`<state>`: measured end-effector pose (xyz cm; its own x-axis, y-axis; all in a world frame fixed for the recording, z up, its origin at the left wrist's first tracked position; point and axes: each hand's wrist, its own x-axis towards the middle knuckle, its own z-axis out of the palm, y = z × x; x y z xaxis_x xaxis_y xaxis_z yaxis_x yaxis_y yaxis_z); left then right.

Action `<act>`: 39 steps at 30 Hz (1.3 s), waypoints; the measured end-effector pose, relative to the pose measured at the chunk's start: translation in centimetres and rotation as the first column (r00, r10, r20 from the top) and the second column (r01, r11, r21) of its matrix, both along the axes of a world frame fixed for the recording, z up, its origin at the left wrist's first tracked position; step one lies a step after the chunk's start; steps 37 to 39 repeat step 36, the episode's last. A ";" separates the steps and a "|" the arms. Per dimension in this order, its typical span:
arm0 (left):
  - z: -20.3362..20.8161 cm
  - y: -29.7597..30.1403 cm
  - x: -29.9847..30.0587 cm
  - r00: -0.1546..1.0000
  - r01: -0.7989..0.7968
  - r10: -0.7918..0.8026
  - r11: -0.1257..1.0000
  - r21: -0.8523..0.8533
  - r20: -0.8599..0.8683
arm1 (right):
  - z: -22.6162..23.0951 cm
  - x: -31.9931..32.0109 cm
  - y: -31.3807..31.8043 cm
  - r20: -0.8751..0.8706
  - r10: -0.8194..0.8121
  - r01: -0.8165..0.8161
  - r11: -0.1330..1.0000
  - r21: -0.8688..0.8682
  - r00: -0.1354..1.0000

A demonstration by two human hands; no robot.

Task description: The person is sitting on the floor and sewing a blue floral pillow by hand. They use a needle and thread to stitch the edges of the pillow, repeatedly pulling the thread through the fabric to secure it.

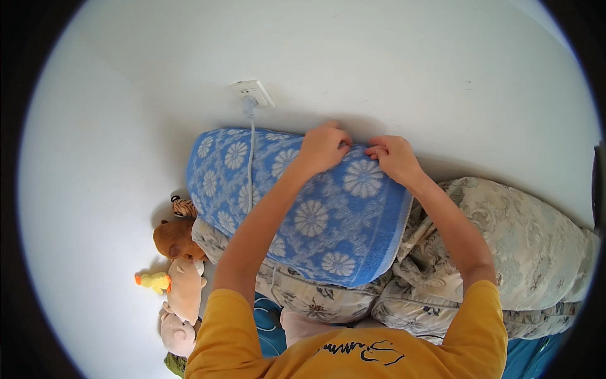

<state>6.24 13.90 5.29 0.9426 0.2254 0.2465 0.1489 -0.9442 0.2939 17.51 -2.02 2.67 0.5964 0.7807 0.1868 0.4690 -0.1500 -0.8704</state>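
A blue towel (312, 218) with white flowers is draped over a bulky cushion-like form leaning against the wall. At its far upper edge my left hand (324, 149) has its fingers curled in, closed on the towel's cloth. Just to the right, my right hand (396, 158) pinches the same edge, thumb and fingers drawn together. A small gap separates the two hands. What lies under the towel is hidden, and the fingertips are partly out of sight.
A white socket (254, 93) holds a plug (250, 104), whose pale cord (250, 158) hangs across the towel. Plush toys, including a brown one (173, 239) and a yellow duck (154, 282), line the left. Patterned beige cushions (517, 234) lie at right and below.
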 end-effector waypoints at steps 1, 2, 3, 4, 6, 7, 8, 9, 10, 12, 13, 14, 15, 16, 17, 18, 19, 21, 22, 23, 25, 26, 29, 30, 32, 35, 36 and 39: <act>-0.1 0.0 0.3 1.000 0.019 -0.019 0.998 0.060 0.001 | 0.0 -0.1 0.0 -0.013 -0.002 0.002 1.000 0.022 1.000; -0.3 -0.1 0.5 1.000 0.028 -0.028 0.992 0.125 -0.002 | -0.1 -0.1 0.1 -0.026 0.002 -0.002 1.000 0.023 1.000; -0.3 -0.3 0.6 0.999 0.034 -0.034 0.982 0.188 -0.002 | -0.2 0.1 0.1 -0.035 0.010 -0.010 1.000 0.023 0.999; -0.4 -0.5 0.7 0.999 0.029 -0.026 0.977 0.211 -0.020 | -0.3 0.2 0.1 -0.044 0.019 -0.018 1.000 0.022 0.999; -0.3 -0.7 1.3 0.999 0.027 -0.015 0.965 0.263 -0.050 | -0.3 0.4 0.0 -0.045 0.034 -0.033 0.999 0.029 0.998; -0.4 -0.7 1.3 0.999 0.033 -0.029 0.962 0.269 -0.021 | -0.4 0.5 0.0 -0.044 0.037 -0.036 0.999 0.032 0.998; -0.7 -0.7 1.3 0.999 0.046 -0.050 0.961 0.274 0.006 | -0.6 0.6 0.0 -0.052 0.041 -0.039 0.998 0.042 0.998; -1.0 -0.6 1.2 0.997 0.060 -0.072 0.958 0.279 0.032 | -0.8 0.7 0.0 -0.061 0.043 -0.040 0.998 0.053 0.997; -1.1 -0.3 1.3 0.995 0.085 -0.098 0.948 0.308 0.026 | -0.9 0.7 0.1 -0.069 0.044 -0.039 0.997 0.065 0.997; -1.3 -0.3 1.5 0.988 0.144 -0.156 0.925 0.353 0.007 | -1.1 0.7 0.1 -0.077 0.059 -0.054 0.996 0.067 0.995; -1.3 -0.1 1.4 0.988 0.149 -0.154 0.922 0.357 -0.015 | -1.1 0.7 0.2 -0.081 0.064 -0.058 0.996 0.070 0.995; -1.3 -0.2 1.6 0.986 0.162 -0.161 0.920 0.358 -0.034 | -1.1 0.8 0.1 -0.075 0.063 -0.058 0.997 0.059 0.995; -1.3 -0.3 1.8 0.984 0.178 -0.170 0.916 0.359 -0.053 | -1.1 0.9 0.0 -0.068 0.060 -0.056 0.997 0.048 0.996; -1.2 -0.3 2.0 0.981 0.193 -0.187 0.910 0.368 -0.051 | -1.0 1.0 -0.1 -0.061 0.055 -0.052 0.998 0.039 0.997; -1.2 -0.4 2.0 0.976 0.214 -0.211 0.903 0.372 -0.050 | -1.1 1.1 -0.3 -0.032 0.055 -0.054 0.998 0.041 0.998; -1.2 -0.4 2.1 0.971 0.236 -0.236 0.896 0.376 -0.048 | -1.1 1.0 -0.3 -0.003 0.055 -0.055 0.998 0.043 0.998; -1.1 -0.3 2.1 0.968 0.243 -0.247 0.892 0.382 -0.040 | -1.0 0.8 -0.3 0.027 0.053 -0.054 0.998 0.045 0.998; -1.0 -0.3 1.7 0.963 0.257 -0.269 0.888 0.382 -0.021 | -0.6 0.6 -0.5 0.009 0.059 -0.059 0.997 0.058 0.998; -0.9 -0.4 1.6 0.967 0.243 -0.254 0.896 0.371 -0.020 | -0.5 0.5 -0.7 0.000 0.062 -0.062 0.996 0.067 0.998; -0.7 -0.5 1.5 0.971 0.229 -0.239 0.904 0.360 -0.017 | -0.5 0.6 -0.9 0.002 0.039 -0.039 0.997 0.065 0.999; -0.2 0.1 0.7 0.981 0.183 -0.191 0.900 0.395 -0.019 | -0.5 0.7 -1.1 0.004 0.003 -0.004 0.998 0.069 1.000; 0.1 0.9 0.2 0.987 0.154 -0.161 0.885 0.439 -0.020 | -0.1 0.5 -1.2 0.029 0.001 -0.003 0.999 0.053 1.000; 1.8 3.7 -2.8 0.998 0.059 -0.043 0.874 0.482 -0.046 | 1.1 0.5 -1.7 0.078 -0.006 0.004 1.000 0.022 0.997; 2.4 4.4 -3.7 0.999 0.041 -0.041 0.875 0.483 -0.009 | 1.1 0.9 -1.8 0.081 -0.013 0.012 1.000 0.018 0.997; 3.8 5.5 -5.7 0.999 -0.007 -0.018 0.859 0.513 0.044 | 1.5 1.2 -1.8 0.037 -0.024 0.023 0.999 0.032 0.999; 5.1 7.8 -8.3 0.996 -0.092 0.080 0.813 0.575 0.046 | 2.7 1.3 -2.0 -0.068 -0.026 0.030 0.997 0.067 0.997; 5.0 8.8 -9.0 0.992 -0.119 0.120 0.797 0.593 0.038 | 2.8 1.5 -2.1 -0.084 -0.016 0.022 0.997 0.068 0.996; 5.0 8.8 -9.0 0.992 -0.119 0.120 0.797 0.593 0.038 | 2.8 1.5 -2.1 -0.084 -0.016 0.022 0.997 0.068 0.996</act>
